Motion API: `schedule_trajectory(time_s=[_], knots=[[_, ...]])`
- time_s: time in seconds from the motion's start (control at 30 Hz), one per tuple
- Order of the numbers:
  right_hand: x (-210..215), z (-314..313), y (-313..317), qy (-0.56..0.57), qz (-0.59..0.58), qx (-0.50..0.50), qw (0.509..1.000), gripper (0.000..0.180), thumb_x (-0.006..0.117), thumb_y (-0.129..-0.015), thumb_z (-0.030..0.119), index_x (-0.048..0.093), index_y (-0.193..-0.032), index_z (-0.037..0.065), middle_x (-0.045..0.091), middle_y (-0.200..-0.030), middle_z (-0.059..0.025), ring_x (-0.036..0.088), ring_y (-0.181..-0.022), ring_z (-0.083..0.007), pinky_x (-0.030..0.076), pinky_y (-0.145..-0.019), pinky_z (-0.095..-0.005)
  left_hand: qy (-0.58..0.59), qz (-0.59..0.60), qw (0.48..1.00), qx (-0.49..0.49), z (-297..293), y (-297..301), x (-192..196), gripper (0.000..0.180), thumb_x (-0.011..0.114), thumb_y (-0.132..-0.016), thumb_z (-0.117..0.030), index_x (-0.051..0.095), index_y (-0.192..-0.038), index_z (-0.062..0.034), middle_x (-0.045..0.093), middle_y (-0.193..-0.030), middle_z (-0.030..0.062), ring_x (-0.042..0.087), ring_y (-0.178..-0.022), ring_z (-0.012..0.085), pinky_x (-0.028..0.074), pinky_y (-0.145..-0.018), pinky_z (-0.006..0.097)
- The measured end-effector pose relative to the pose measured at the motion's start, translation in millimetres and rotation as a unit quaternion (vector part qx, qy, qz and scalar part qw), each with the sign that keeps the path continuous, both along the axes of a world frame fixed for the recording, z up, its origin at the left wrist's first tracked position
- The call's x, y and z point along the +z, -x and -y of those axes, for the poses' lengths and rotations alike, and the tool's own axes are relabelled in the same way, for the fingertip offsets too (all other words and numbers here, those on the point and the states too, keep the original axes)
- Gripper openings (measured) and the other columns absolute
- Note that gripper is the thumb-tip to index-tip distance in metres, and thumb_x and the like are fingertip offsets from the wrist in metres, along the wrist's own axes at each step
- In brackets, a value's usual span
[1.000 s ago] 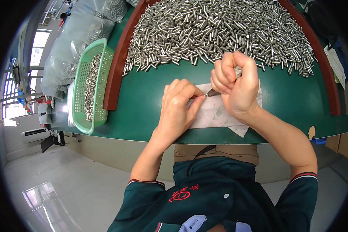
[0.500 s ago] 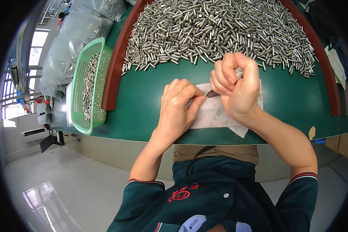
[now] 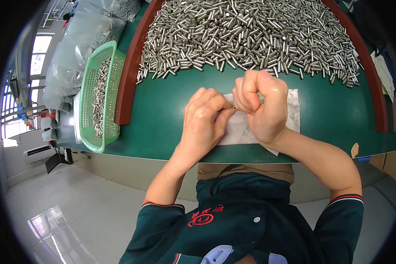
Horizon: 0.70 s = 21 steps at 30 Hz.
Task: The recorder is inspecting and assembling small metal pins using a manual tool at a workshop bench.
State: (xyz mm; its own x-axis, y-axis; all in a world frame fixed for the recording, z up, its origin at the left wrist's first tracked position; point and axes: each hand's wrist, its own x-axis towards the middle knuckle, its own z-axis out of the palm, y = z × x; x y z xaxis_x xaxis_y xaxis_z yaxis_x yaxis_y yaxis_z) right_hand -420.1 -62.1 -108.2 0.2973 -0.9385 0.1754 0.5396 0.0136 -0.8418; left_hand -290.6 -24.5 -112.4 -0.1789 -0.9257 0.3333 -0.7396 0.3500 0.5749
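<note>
My left hand (image 3: 205, 121) is closed in a pinch on a small metal pin (image 3: 233, 108), of which only a bit shows at the fingertips. Close against it on the right, my right hand (image 3: 265, 105) makes a fist round a hand tool (image 3: 262, 98). Only a little of the tool's greyish handle peeks out of the fist; its dark tip is mostly hidden by the fingers. Under both hands lies a whitish, smudged cloth (image 3: 240, 134) on the green tabletop (image 3: 163, 127). Beyond them spreads a big heap of short shiny metal pins (image 3: 251, 39).
Brown-red rails (image 3: 130, 83) border the heap at left and right. Left of it stands a green plastic basket (image 3: 86, 127) with more pins inside. Clear plastic bags (image 3: 68, 61) full of metal parts sit farther left. The table's front edge runs just before my body.
My right hand has shifted slightly left and turned, closing up to my left fingertips. The tool's dark tip, visible before, is now mostly covered. My left hand stays nearly in place.
</note>
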Motion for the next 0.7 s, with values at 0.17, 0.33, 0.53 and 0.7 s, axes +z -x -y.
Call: schedule_trajectory(time_s=[0.17, 0.33, 0.53, 0.7], knots=[[-2.3, 3.3, -3.5, 0.022, -0.029, -0.022, 0.999, 0.038, 0.027, -0.086, 0.025, 0.027, -0.052, 0.009, 0.026, -0.045, 0.0008, 0.018, -0.041, -0.0076, 0.018, -0.041, -0.0241, -0.017, -0.004, 1.0, -0.006, 1.2, 0.8, -0.1, 0.011, 0.064, -0.062, 0.0, 0.054, -0.064, -0.0012, 0.052, -0.065, 0.0076, 0.047, -0.062, 0.0259, 0.038, -0.056, 0.035], [-0.6, 14.4, 4.8, -0.085, 0.097, 0.015, 0.992, 0.032, 0.03, -0.082, 0.017, 0.029, -0.052, 0.007, 0.028, -0.045, 0.0003, 0.022, -0.039, -0.0069, 0.018, -0.037, -0.0236, -0.008, 0.008, 1.0, 0.019, -2.0, 2.8, -1.0, 0.011, 0.065, -0.063, -0.003, 0.055, -0.066, -0.0016, 0.053, -0.067, 0.0073, 0.047, -0.064, 0.0257, 0.038, -0.06, 0.036], [8.9, 20.0, 11.7, -0.109, 0.154, 0.006, 0.982, 0.034, 0.03, -0.083, 0.024, 0.028, -0.052, 0.01, 0.024, -0.043, 0.002, 0.017, -0.038, -0.0072, 0.015, -0.036, -0.0234, -0.059, -0.138, 0.987, 0.058, -8.8, 2.4, 8.0, 0.009, 0.064, -0.07, -0.004, 0.056, -0.069, -0.0015, 0.052, -0.067, 0.0029, 0.047, -0.063, 0.016, 0.037, -0.055, 0.028], [10.8, 21.3, 14.4, -0.124, 0.157, -0.005, 0.98, 0.032, 0.03, -0.082, 0.02, 0.027, -0.052, 0.01, 0.023, -0.043, 0.0012, 0.015, -0.038, -0.007, 0.014, -0.036, -0.023, -0.29, -0.62, 0.729, 0.004, -6.9, -20.9, 9.3, 0.015, 0.053, -0.085, -0.012, 0.053, -0.096, -0.0012, 0.05, -0.074, 0.0039, 0.039, -0.06, 0.0078, 0.034, -0.053, 0.019]])
